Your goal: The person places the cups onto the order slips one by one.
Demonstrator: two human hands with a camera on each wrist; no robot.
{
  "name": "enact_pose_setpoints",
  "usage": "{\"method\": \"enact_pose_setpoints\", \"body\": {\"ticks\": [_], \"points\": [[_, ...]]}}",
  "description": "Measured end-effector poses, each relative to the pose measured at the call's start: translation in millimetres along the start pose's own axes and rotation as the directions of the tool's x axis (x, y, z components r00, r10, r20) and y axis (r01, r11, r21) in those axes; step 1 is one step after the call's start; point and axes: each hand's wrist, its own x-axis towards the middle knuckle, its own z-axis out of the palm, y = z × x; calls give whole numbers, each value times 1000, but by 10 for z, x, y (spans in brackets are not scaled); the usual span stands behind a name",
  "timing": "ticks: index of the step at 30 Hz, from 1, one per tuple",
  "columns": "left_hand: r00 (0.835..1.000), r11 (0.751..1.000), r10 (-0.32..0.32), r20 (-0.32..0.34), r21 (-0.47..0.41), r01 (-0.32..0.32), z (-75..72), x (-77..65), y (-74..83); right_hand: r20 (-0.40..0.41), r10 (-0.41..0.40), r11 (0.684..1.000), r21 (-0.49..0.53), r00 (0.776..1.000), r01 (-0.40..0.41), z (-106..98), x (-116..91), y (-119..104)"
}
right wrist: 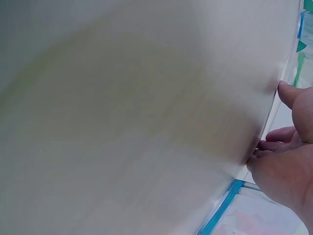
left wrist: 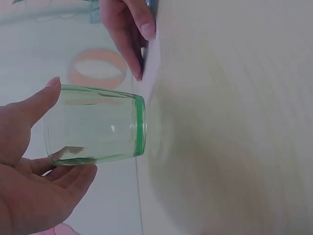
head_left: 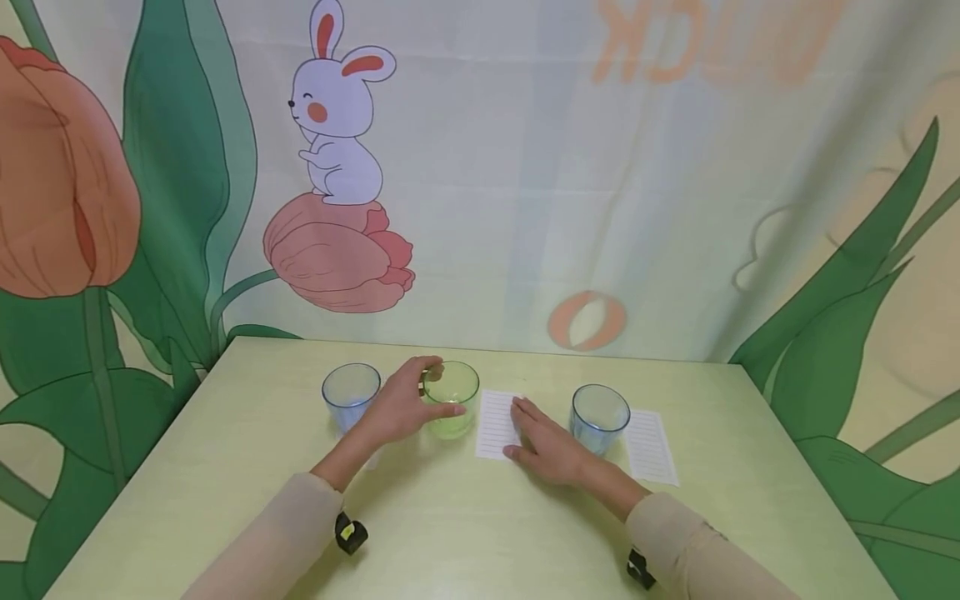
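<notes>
A clear green glass (head_left: 452, 421) is upright in my left hand (head_left: 397, 407), the thumb on its near side and the fingers round the far side. In the left wrist view the base of the glass (left wrist: 140, 125) shows close over the tabletop. Just right of it lies a lined white sheet of paper (head_left: 495, 427). My right hand (head_left: 553, 452) rests on the right part of that sheet, fingers extended and thumb apart at its lower edge. In the right wrist view, the fingertips (right wrist: 288, 90) press down at the paper.
A clear blue glass (head_left: 349, 407) stands left of my left hand, and a paper corner (head_left: 372, 461) peeks out below my wrist. Another blue glass (head_left: 598, 421) stands right behind my right hand, beside a second lined sheet (head_left: 654, 450). A printed curtain (head_left: 487, 167) hangs behind the table (head_left: 480, 533).
</notes>
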Motion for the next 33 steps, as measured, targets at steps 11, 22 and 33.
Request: {"method": "enact_pose_setpoints", "body": {"ticks": [11,22,33], "points": [[996,996,87,15,-3,-87,433,217,244,-34,-2,998,60,999,4,-15,8,6],[996,995,91,-15,-27,-92,589,232,282,-63,77,990,127,995,-68,-33,-1,6],[997,997,67,-30,-20,-68,636,201,319,-88,10,988,155,996,4,-22,16,-8]]}}
